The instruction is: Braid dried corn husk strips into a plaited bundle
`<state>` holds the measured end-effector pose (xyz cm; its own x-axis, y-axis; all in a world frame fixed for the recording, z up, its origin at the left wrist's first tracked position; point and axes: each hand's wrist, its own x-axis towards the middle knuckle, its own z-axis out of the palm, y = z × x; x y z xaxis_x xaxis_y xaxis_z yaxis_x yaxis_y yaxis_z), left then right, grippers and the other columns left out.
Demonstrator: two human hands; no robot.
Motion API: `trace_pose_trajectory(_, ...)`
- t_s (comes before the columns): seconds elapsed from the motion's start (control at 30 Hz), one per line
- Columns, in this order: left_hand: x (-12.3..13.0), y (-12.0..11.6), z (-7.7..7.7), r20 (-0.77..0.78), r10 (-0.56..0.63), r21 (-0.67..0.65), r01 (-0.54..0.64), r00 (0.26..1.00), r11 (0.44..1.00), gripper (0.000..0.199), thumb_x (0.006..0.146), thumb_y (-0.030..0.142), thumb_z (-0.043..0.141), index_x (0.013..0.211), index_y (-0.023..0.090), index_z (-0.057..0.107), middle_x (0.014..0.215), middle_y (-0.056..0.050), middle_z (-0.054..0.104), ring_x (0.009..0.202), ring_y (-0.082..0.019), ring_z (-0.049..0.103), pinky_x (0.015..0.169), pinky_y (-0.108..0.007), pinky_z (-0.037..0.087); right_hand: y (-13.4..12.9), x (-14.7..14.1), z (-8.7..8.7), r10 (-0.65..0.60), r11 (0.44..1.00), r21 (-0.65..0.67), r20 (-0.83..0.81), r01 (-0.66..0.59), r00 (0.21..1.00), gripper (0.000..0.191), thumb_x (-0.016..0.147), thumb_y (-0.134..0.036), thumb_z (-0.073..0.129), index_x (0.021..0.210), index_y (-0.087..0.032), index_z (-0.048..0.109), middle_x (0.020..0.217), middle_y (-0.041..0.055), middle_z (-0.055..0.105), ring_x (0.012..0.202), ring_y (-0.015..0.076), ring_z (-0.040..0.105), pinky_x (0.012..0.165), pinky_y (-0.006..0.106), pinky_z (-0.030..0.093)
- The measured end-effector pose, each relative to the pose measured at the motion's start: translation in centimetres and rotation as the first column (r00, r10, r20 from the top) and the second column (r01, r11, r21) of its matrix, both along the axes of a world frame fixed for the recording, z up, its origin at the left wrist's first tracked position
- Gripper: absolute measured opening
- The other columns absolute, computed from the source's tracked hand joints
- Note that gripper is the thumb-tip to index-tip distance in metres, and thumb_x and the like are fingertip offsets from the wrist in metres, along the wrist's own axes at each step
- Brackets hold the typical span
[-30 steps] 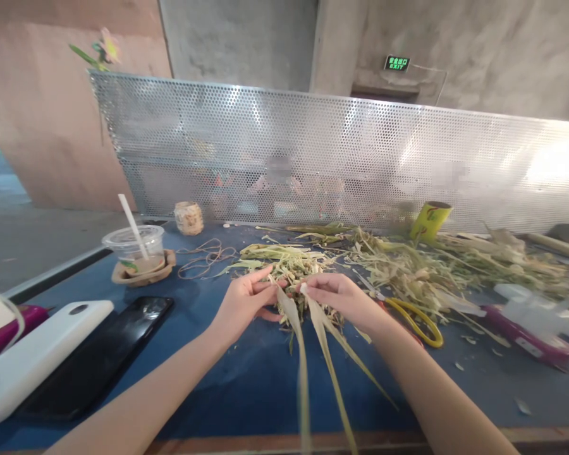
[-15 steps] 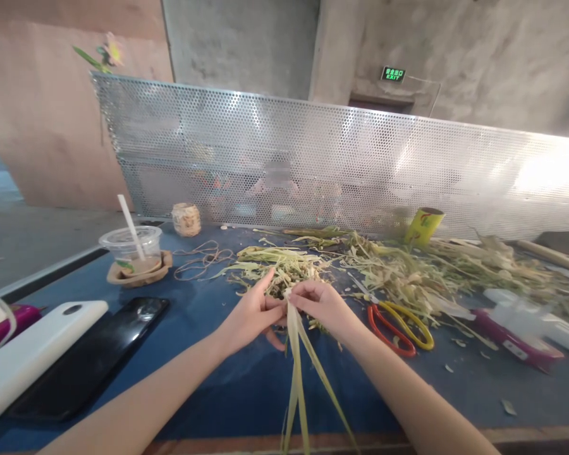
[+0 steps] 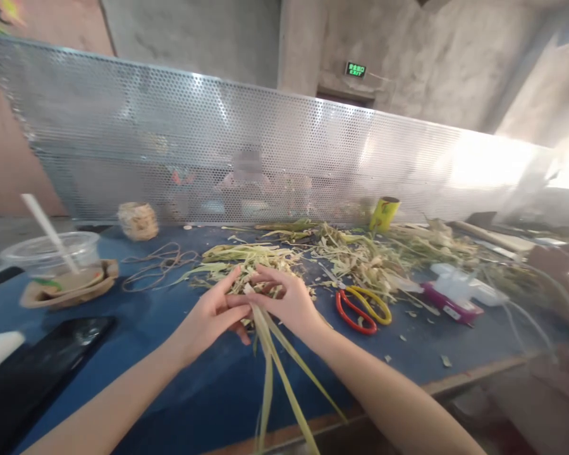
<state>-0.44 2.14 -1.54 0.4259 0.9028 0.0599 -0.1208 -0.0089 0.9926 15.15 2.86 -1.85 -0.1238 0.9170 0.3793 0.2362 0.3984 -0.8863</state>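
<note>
Long pale-green corn husk strips (image 3: 267, 335) hang from between my hands and trail down past the table's front edge. My left hand (image 3: 215, 316) has thumb and fingers closed on the bunched top of the strips. My right hand (image 3: 287, 303) pinches the same top end from the other side, with its fingers curled over. The exact knot or fold between the fingertips is partly hidden. Just behind the hands lies a heap of shredded husk (image 3: 251, 254). Scissors with red and yellow handles (image 3: 364, 309) rest to the right of my right hand.
Left on the blue table stand a plastic cup with a straw (image 3: 57, 253), a black phone (image 3: 52, 363), loose twine (image 3: 164, 265) and a wrapped roll (image 3: 137, 221). Rightward are more husks (image 3: 360, 262), a yellow can (image 3: 384, 215) and a purple-white device (image 3: 452, 303). A perforated metal screen (image 3: 180, 145) runs behind.
The view has turned to the right, so the table's things appear further left. My right hand's fingers have spread and curled over the strips' top; both hands still hold the strips.
</note>
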Motion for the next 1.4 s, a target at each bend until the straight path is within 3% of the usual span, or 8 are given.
trace_pose_trajectory(0.17, 0.2, 0.6, -0.4, -0.113, 0.02, 0.017, -0.018, 0.993, 1.0, 0.098, 0.072, 0.022, 0.065, 0.139, 0.014, -0.007, 0.075, -0.005, 0.071, 0.054, -0.015, 0.061, 0.051, -0.028, 0.053, 0.6, 0.0, -0.3, 0.155, 0.944, -0.264, -0.18, -0.199, 0.971, 0.018, 0.063, -0.029, 0.067, 0.074, -0.014, 0.071, 0.057, -0.0003, 0.063, 0.047, 0.0087, 0.051, 0.047, 0.023, 0.043)
trace_pose_trajectory(0.37, 0.9, 0.2, -0.3, -0.041, 0.065, 0.103, -0.061, 0.997, 0.993, 0.101, 0.072, 0.03, 0.064, 0.139, 0.02, -0.01, 0.105, -0.012, 0.065, 0.09, -0.025, 0.063, 0.061, -0.032, 0.054, 0.8, 3.9, 3.2, 0.183, 0.945, -0.13, -0.548, -0.3, 0.816, 0.015, 0.069, -0.03, 0.065, 0.076, -0.016, 0.066, 0.07, 0.0015, 0.067, 0.062, 0.0123, 0.062, 0.06, 0.028, 0.052)
trace_pose_trajectory(0.53, 0.2, 0.6, -0.7, -0.199, 0.145, 0.299, -0.081, 0.969, 0.951, 0.091, 0.076, 0.036, 0.059, 0.139, 0.017, -0.003, 0.093, -0.01, 0.069, 0.083, -0.024, 0.063, 0.055, -0.027, 0.05, 2.3, 9.5, 5.5, 0.114, 0.976, -0.062, -0.676, -0.21, 0.728, 0.008, 0.078, -0.018, 0.057, 0.08, -0.011, 0.062, 0.072, 0.0037, 0.066, 0.067, 0.0109, 0.063, 0.071, 0.027, 0.054)
trace_pose_trajectory(0.73, 0.0, 1.5, -2.2, -0.478, 0.368, 0.669, 0.058, 0.798, 0.741, 0.073, 0.081, 0.033, 0.049, 0.139, 0.023, 0.006, 0.095, -0.005, 0.068, 0.083, -0.018, 0.063, 0.078, -0.035, 0.048, 4.4, 11.4, 4.3, 0.023, 0.936, -0.23, -0.718, -0.268, 0.696, 0.018, 0.084, -0.005, 0.042, 0.077, -0.008, 0.059, 0.059, 0.0039, 0.06, 0.05, 0.0086, 0.057, 0.048, 0.019, 0.05)
trace_pose_trajectory(0.97, 0.4, 0.2, -2.0, -0.528, 0.415, 0.788, 0.246, 0.741, 0.564, 0.061, 0.084, 0.027, 0.044, 0.137, 0.022, 0.013, 0.089, -0.001, 0.069, 0.095, -0.015, 0.061, 0.091, -0.034, 0.043, 5.8, 12.4, 2.9, -0.021, 0.907, -0.275, -0.785, -0.318, 0.62, 0.024, 0.085, -0.002, 0.035, 0.076, -0.008, 0.056, 0.053, -0.0009, 0.048, 0.039, 0.0027, 0.039, 0.035, 0.011, 0.034)
trace_pose_trajectory(1.17, -3.8, 2.1, -0.7, -0.313, 0.775, 0.918, -0.035, 0.549, 0.396, 0.021, 0.083, 0.032, 0.044, 0.091, 0.018, 0.057, 0.103, -0.008, 0.065, 0.105, -0.021, 0.056, 0.095, -0.035, 0.039, 6.5, 12.7, 1.6, -0.091, 0.855, -0.364, -0.807, -0.37, 0.584, 0.026, 0.087, -0.002, 0.029, 0.08, -0.009, 0.053, 0.053, -0.0017, 0.045, 0.039, 0.0037, 0.038, 0.035, 0.012, 0.035)
trace_pose_trajectory(1.23, -5.4, 3.1, -0.3, -0.256, 0.854, 0.924, -0.146, 0.452, 0.354, 0.025, 0.083, 0.033, 0.043, 0.098, 0.017, 0.056, 0.103, -0.008, 0.065, 0.099, -0.021, 0.059, 0.09, -0.034, 0.042, 6.5, 12.6, 1.5, -0.094, 0.82, -0.389, -0.816, -0.421, 0.57, 0.025, 0.087, -0.003, 0.028, 0.082, -0.009, 0.052, 0.053, -0.0024, 0.044, 0.039, 0.0032, 0.038, 0.034, 0.011, 0.035)
trace_pose_trajectory(1.4, -8.1, 4.3, 0.3, -0.302, 0.91, 0.871, -0.306, 0.284, 0.384, 0.06, 0.08, 0.033, 0.046, 0.132, 0.012, 0.026, 0.089, -0.008, 0.069, 0.085, -0.023, 0.063, 0.077, -0.034, 0.046, 6.7, 12.6, 1.0, -0.11, 0.743, -0.414, -0.851, -0.526, 0.514, 0.025, 0.088, -0.003, 0.025, 0.086, -0.012, 0.047, 0.056, -0.0038, 0.041, 0.039, 0.002, 0.038, 0.034, 0.008, 0.034)
